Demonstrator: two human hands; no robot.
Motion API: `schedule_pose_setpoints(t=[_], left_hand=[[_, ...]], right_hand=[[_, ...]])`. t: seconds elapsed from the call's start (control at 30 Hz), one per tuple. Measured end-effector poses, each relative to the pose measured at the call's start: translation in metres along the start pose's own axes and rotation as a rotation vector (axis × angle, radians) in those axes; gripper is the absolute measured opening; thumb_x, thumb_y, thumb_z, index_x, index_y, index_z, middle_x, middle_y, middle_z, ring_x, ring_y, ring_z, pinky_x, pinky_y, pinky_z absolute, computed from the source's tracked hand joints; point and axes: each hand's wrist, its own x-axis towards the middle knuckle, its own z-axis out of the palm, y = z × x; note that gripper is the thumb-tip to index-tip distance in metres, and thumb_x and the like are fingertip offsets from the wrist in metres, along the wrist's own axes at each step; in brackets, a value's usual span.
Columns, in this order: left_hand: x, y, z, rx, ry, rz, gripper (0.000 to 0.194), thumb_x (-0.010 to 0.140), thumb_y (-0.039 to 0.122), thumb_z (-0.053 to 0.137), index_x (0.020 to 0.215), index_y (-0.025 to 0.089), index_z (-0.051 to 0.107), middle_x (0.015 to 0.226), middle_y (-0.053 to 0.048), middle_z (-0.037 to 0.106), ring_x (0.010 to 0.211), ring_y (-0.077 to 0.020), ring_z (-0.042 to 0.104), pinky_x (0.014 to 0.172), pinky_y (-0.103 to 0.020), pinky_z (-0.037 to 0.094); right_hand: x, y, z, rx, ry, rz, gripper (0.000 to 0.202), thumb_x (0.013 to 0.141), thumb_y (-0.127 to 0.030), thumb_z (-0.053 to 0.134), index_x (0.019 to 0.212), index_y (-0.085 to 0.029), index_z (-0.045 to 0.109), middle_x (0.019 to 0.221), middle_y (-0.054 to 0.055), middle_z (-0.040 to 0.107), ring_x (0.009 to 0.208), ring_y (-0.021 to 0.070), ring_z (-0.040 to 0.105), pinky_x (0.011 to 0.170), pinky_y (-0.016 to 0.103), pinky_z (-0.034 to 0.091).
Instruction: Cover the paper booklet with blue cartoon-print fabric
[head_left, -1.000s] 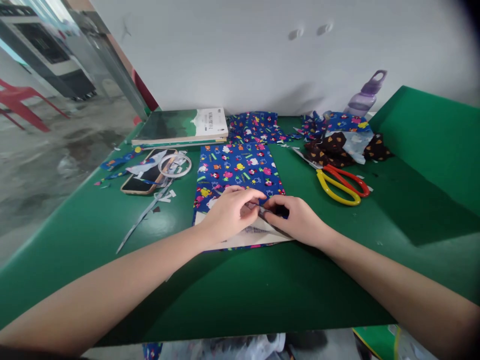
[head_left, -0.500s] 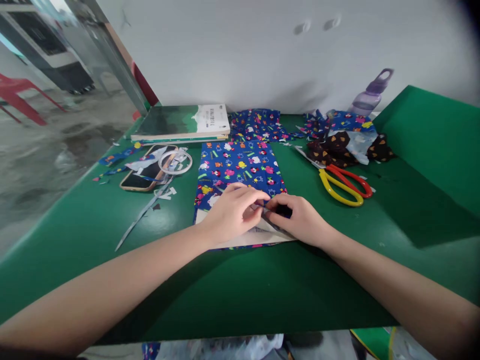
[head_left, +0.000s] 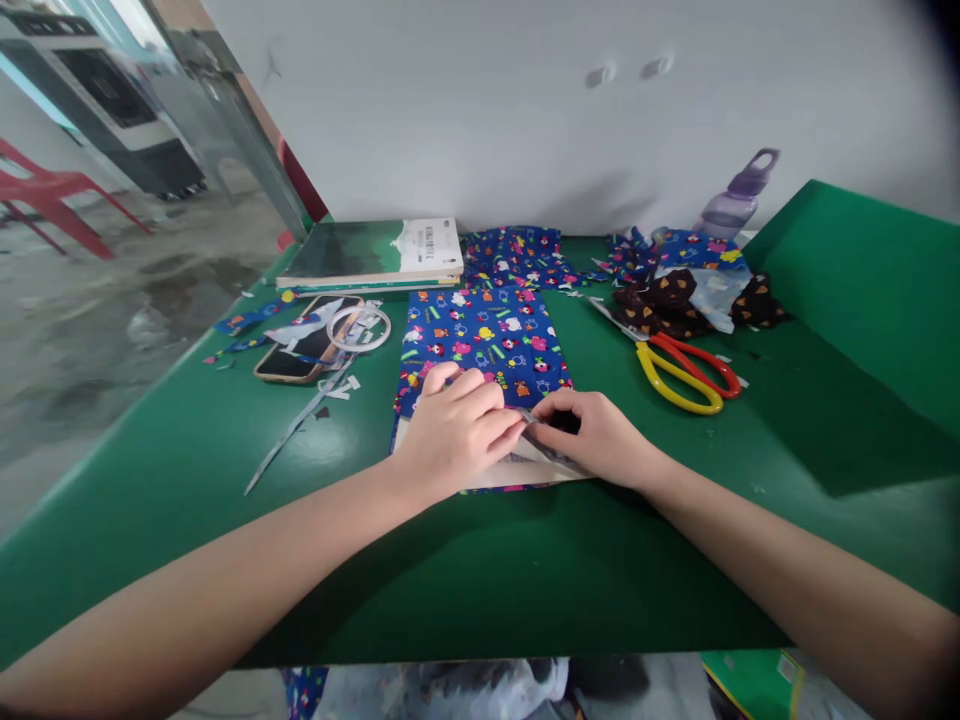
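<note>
Head view: left hand (head_left: 457, 430), right hand (head_left: 592, 438) on cloth (head_left: 480, 335) edge, scissors (head_left: 686, 375) well apart

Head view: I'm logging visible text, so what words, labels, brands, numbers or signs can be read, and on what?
None can be read.
Green-and-white paper book: dark characters on the white part, too blurred.
Rectangular blue cartoon-print fabric: yellow marks, possibly letters, too small.
Flat cream sheet: dark marks, too blurred.
Green yellow-edged item at lower right: pale label, too small.
</note>
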Motion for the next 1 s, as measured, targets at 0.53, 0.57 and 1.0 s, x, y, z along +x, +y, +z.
schedule_pose_setpoints(t=[0.53, 0.57, 1.0], left_hand=[[0.0007, -0.0023, 0.01, -0.195, -0.028, -0.091, 0.016, 0.085, 0.02, 0.056, 0.074, 0.023, 0.067, 0.064, 0.003, 0.056, 0.065, -0.0132, 0.048, 0.077, -0.036, 0.032], [0.0009, -0.0024, 0.0099, -0.202, -0.03, -0.099, 0.016, 0.085, 0.02, 0.056, 0.074, 0.023, 0.068, 0.064, 0.003, 0.056, 0.065, -0.013, 0.048, 0.076, -0.036, 0.032], [0.0012, -0.0029, 0.0095, -0.228, -0.044, -0.118, 0.018, 0.085, 0.02, 0.057, 0.073, 0.024, 0.069, 0.064, 0.003, 0.059, 0.064, -0.0119, 0.05, 0.077, -0.035, 0.032]], right_hand=[[0.0013, -0.0013, -0.0042, 0.044, -0.039, -0.007, 0.013, 0.079, -0.027, 0.059, 0.083, -0.021, 0.07, 0.084, 0.0, 0.07, 0.08, 0.0149, 0.062, 0.076, 0.029, 0.047], [0.0013, -0.0014, -0.0043, 0.04, -0.039, -0.003, 0.013, 0.079, -0.027, 0.059, 0.083, -0.021, 0.07, 0.084, 0.0, 0.07, 0.08, 0.0149, 0.062, 0.076, 0.029, 0.047], [0.0014, 0.002, -0.0029, 0.041, -0.017, 0.003, 0.013, 0.078, -0.027, 0.06, 0.084, -0.021, 0.07, 0.085, 0.0, 0.069, 0.08, 0.015, 0.062, 0.077, 0.029, 0.047]])
